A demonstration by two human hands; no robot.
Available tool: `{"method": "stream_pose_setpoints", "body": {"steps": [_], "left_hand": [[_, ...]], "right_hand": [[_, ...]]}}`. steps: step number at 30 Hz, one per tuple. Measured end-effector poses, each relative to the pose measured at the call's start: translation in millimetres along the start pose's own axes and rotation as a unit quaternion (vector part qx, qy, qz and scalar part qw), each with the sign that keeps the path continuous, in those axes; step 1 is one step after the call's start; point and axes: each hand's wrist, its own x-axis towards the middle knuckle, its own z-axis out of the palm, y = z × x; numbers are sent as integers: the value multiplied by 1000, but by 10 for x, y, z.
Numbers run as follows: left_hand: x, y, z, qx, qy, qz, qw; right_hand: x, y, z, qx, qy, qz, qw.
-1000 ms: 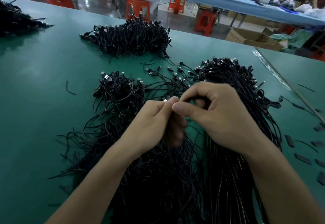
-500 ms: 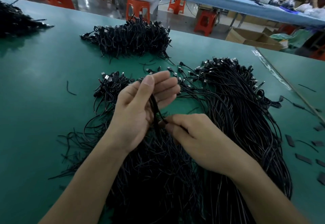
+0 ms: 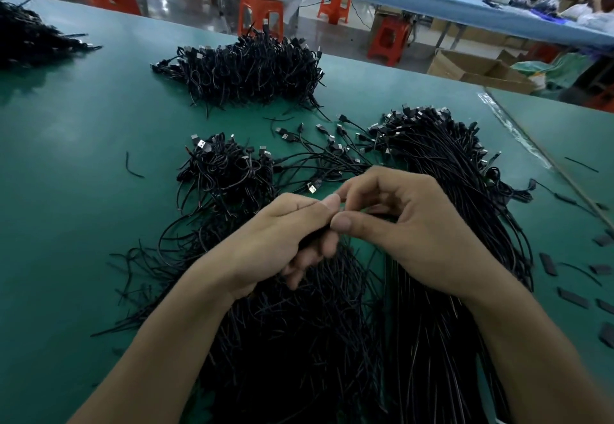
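While both hands meet just on the near side of the small heap of bundled cables point(image 3: 226, 171), one USB cable point(image 3: 311, 236) is being made up into a bundle between them. The left hand point(image 3: 279, 240) has its grip curled round the folded black cable, of which only a dark bit shows between the fingers. The right hand point(image 3: 408, 230) has its grip pinched together, thumb against forefinger, at the top of that same cable and touching the left forefinger. Whether it nips the cable itself or a thin tie I cannot tell, as the spot is hidden.

By my judgement the job is well under way but far from over. Done, it seems, are the small heap and the larger heap of bundles point(image 3: 246, 67) beyond it on the green tabletop point(image 3: 83, 224). Another dark pile point(image 3: 30, 38) far to the left of the small heap is cut off by the picture's edge.

Left to do is the thick sheaf of straight cables point(image 3: 448, 197) to the right of the small heap, with a few loose cables point(image 3: 332, 154) fanned out between the two. On the near side of the small heap, under the forearms, lies a mass of thin black strands point(image 3: 299, 324), probably ties. The sheaf looks at least as big as both finished heaps together.
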Motion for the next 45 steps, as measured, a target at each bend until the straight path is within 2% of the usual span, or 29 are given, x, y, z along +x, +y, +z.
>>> {"method": "stream_pose_setpoints", "body": {"steps": [2, 5, 10, 13, 16, 18, 20, 22, 25, 27, 30, 32, 34, 38, 45], "left_hand": [[-15, -11, -43, -41, -49, 2, 998], [-13, -32, -78, -104, -84, -12, 991], [31, -37, -13, -64, -2, -21, 998], [60, -44, 2, -24, 54, -3, 998], [93, -70, 29, -75, 84, -20, 993], [96, -71, 60, -163, 61, -50, 983], [79, -64, 58, -205, 8, -75, 976], [72, -80, 48, -180, -16, -97, 979], [120, -129, 48, -115, 44, -109, 986], [157, -177, 53, -44, 104, -80, 990], [181, -220, 1, 35, 199, -22, 979], [178, -223, -43, 33, 242, 1, 970], [179, -236, -59, 39, 275, 23, 960], [165, -243, -64, 68, 307, 64, 947], [181, -245, -55, 33, 337, 56, 939]], "right_hand": [[8, 11, -5, 40, -55, 5, 998], [27, 20, -13, 38, -77, 0, 996], [39, 59, 2, 0, -69, 25, 997], [33, 42, 36, -57, -41, -2, 998], [46, 5, 128, -116, -1, -52, 992], [62, -6, 196, -142, 21, -74, 987], [78, 8, 219, -159, 43, -91, 982], [93, 38, 210, -146, 63, -91, 983], [106, 86, 207, -124, 75, -82, 986], [101, 136, 195, -104, 83, -49, 990], [65, 260, 110, -150, 34, 87, 984], [22, 341, 104, -247, -50, 172, 952], [-22, 396, 177, -287, -107, 222, 926], [-66, 421, 370, -288, -141, 268, 908], [-46, 393, 393, -265, -144, 296, 906]]}}
